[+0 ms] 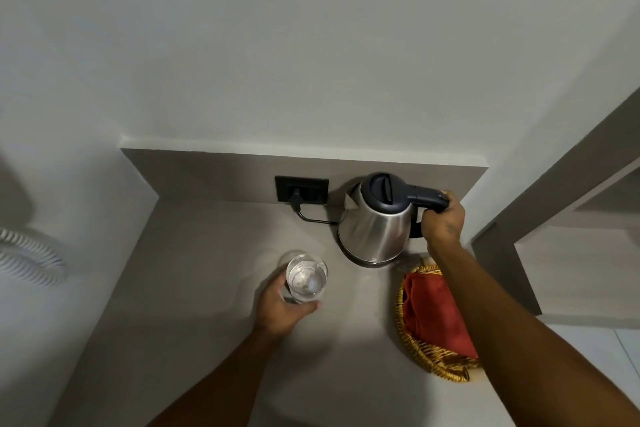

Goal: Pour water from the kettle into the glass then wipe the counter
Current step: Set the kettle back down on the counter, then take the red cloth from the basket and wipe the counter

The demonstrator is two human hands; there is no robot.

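A steel kettle with a dark lid and handle stands upright at the back of the grey counter. My right hand is closed around its handle. A clear glass stands on the counter to the kettle's front left, with water in it. My left hand wraps around the glass from the near side. A red cloth lies in a woven yellow basket at the right, partly hidden by my right forearm.
A black wall socket with a plug and cord sits behind the glass, left of the kettle. White walls close the counter at the back and left. A grey frame stands at the right edge. A white ribbed object is at far left.
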